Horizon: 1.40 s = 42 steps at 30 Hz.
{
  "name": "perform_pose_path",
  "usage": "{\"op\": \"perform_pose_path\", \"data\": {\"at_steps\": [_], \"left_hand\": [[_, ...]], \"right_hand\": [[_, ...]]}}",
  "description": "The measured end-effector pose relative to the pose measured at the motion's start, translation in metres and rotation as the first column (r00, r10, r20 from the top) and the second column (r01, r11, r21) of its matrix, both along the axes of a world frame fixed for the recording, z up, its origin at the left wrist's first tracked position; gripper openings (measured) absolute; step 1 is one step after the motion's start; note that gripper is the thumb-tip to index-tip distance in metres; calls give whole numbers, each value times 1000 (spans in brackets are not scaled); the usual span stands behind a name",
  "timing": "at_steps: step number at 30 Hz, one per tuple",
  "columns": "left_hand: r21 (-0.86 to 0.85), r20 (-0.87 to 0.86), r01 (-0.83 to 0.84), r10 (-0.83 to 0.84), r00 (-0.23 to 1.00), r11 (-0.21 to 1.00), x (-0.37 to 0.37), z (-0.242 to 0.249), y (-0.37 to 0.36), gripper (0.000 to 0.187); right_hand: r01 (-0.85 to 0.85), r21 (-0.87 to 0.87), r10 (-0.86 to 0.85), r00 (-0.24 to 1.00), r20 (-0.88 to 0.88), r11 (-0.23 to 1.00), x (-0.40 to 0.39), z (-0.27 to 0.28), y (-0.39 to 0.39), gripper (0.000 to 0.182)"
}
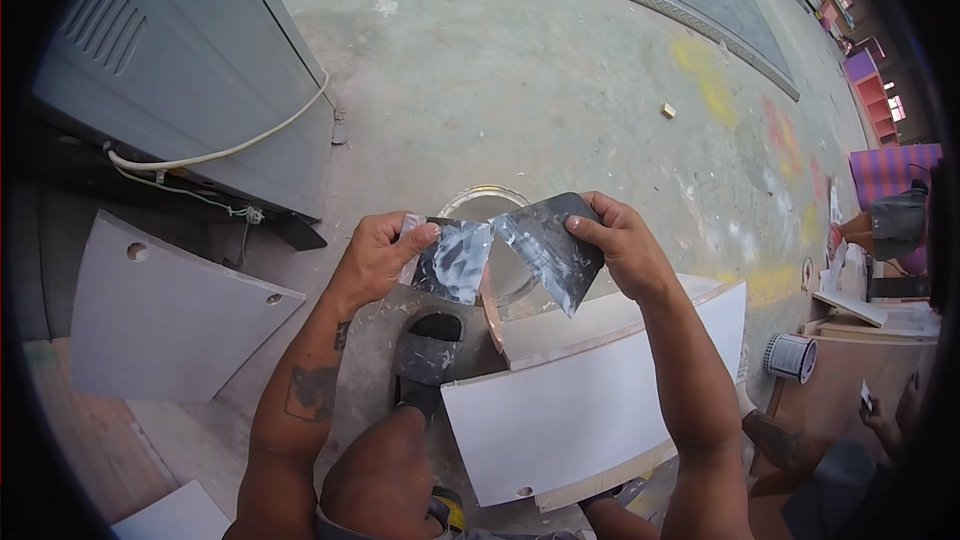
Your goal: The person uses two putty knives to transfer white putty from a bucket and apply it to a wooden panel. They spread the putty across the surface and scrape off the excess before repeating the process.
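Note:
My left hand (385, 252) pinches the outer edge of a flat dark putty spreader (432, 275), its face smeared with white paste. A second dark putty spreader (565, 240) is gripped at its upper right corner by my right hand (622, 245). It is tilted, with white paste along its lower left edge. The inner corners of the two spreaders come together between my hands. Behind and below them shows a round metal rim (478, 190), partly hidden. A curved white panel (570, 410) lies under my right forearm.
At left stand a grey metal cabinet (190, 70) with a hanging cable (230, 153) and a grey panel with holes (170, 310). A labelled can (790, 356) sits at right, near another person's arm (790, 440). A small block (668, 111) lies on the paint-stained floor.

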<state>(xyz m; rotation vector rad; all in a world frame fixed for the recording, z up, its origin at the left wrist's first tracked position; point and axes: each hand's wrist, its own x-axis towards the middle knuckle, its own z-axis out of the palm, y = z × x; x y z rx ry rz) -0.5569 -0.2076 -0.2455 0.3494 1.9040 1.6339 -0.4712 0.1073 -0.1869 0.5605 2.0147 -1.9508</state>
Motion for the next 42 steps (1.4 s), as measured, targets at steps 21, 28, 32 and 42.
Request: {"op": "perform_pose_path", "data": {"at_steps": [21,28,32,42], "left_hand": [[301,287,-198,109,952,933,-5,-14,10,31],[295,285,-270,185,941,917,-5,-21,-2,31],[300,301,-306,214,929,904,1,-20,-5,29],[239,249,-336,277,928,911,8,-30,-17,27]], "right_hand": [[-147,-34,148,989,31,989,-9,-11,10,27],[-87,84,86,996,14,993,-4,-5,18,24],[-141,353,143,990,20,925,0,-11,20,24],[-194,779,183,978,104,596,23,18,14,32]]}}
